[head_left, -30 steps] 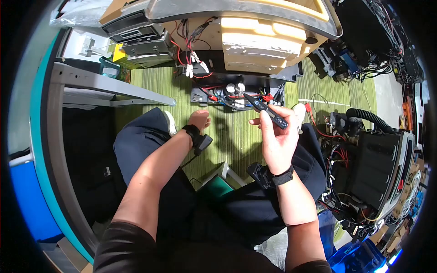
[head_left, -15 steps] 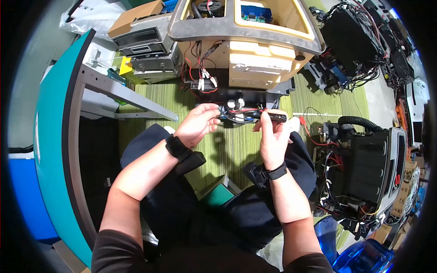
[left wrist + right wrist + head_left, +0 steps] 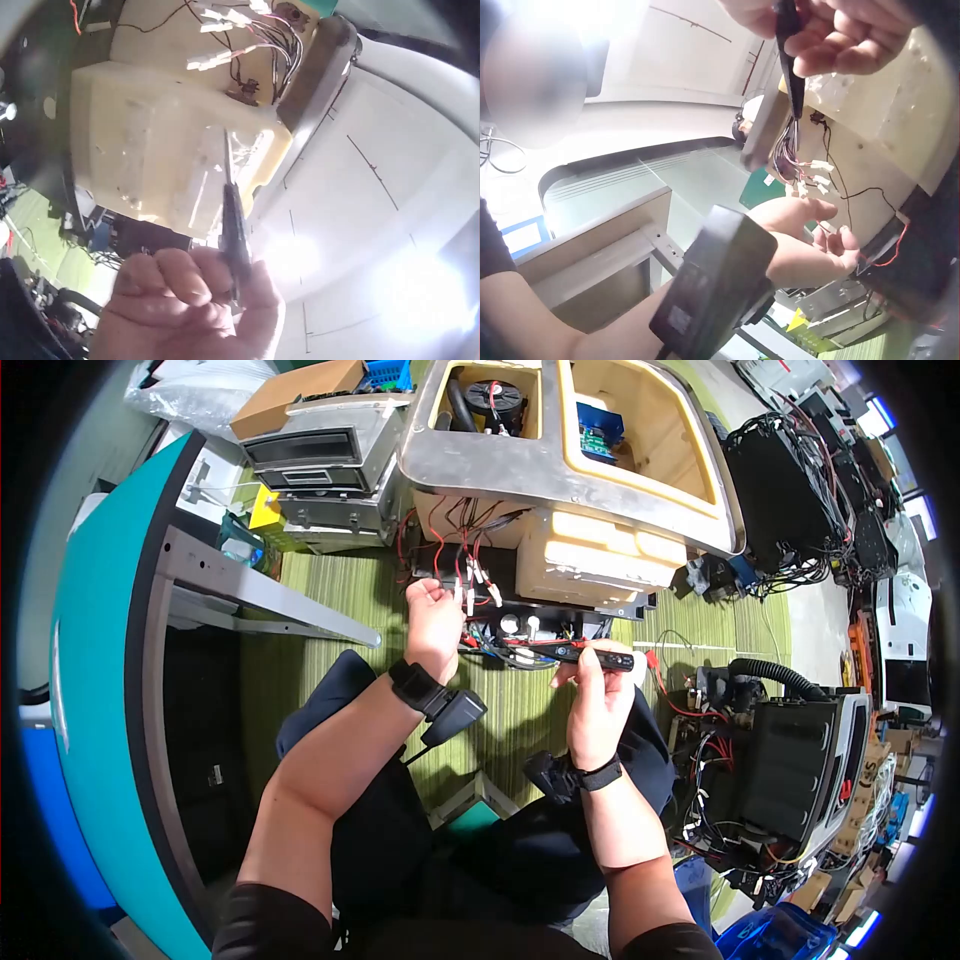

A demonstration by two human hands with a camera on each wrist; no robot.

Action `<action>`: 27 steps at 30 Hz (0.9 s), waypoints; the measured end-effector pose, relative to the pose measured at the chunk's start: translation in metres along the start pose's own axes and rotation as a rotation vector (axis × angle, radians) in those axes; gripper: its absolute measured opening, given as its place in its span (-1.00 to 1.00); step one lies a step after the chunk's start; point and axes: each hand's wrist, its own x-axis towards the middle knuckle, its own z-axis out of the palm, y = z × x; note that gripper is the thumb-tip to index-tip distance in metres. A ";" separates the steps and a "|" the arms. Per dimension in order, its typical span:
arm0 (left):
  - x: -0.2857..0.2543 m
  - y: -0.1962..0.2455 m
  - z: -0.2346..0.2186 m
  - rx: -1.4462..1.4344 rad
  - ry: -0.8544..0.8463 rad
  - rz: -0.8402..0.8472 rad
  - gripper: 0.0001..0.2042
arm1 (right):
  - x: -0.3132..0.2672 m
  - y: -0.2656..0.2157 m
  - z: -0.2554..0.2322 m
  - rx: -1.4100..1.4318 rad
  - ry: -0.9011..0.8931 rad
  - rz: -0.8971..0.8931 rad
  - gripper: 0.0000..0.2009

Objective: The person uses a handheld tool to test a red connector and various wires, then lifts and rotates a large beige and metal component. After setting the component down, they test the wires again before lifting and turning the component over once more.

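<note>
My right hand (image 3: 598, 710) pinches a black pen-shaped meter (image 3: 603, 659) between thumb and fingers, its tapered end pointing left. In the right wrist view the meter (image 3: 789, 56) shows a thin metal tip. The left wrist view has that tip crossing in front of a cream plastic housing (image 3: 150, 150). My left hand (image 3: 436, 625) reaches up beside white wire connectors (image 3: 472, 592) hanging from the housing. Seen from the right wrist, its fingers (image 3: 847, 247) are loosely bent, with a gap to the thumb, close to the connectors (image 3: 817, 178). Below lies a bundle of wiring (image 3: 525, 653).
A grey metal frame leg (image 3: 290, 605) and teal panel (image 3: 100, 690) stand at left. At right is a black machine with exposed wires (image 3: 790, 760). Metal boxes (image 3: 330, 515) are stacked at upper left. Green carpet (image 3: 710, 615) covers the floor.
My left hand rose to the wiring, then moved left and forward to the white connectors. My right hand turned the meter from slanting to nearly level. The head view tilted up, showing more of the housing.
</note>
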 end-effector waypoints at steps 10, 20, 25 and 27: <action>0.014 -0.010 0.015 0.088 -0.326 -0.104 -0.68 | 0.013 0.002 0.001 0.014 0.011 0.019 -0.93; 0.012 0.001 0.030 0.487 -0.433 -0.088 -0.61 | 0.008 -0.001 -0.011 0.009 0.020 0.047 -0.93; 0.001 0.001 0.036 0.273 -0.405 -0.127 -0.80 | 0.007 -0.005 -0.019 0.003 0.013 0.034 -0.92; 0.000 0.000 0.035 0.323 -0.426 -0.136 -0.77 | 0.006 -0.008 -0.020 0.013 0.014 0.035 -0.92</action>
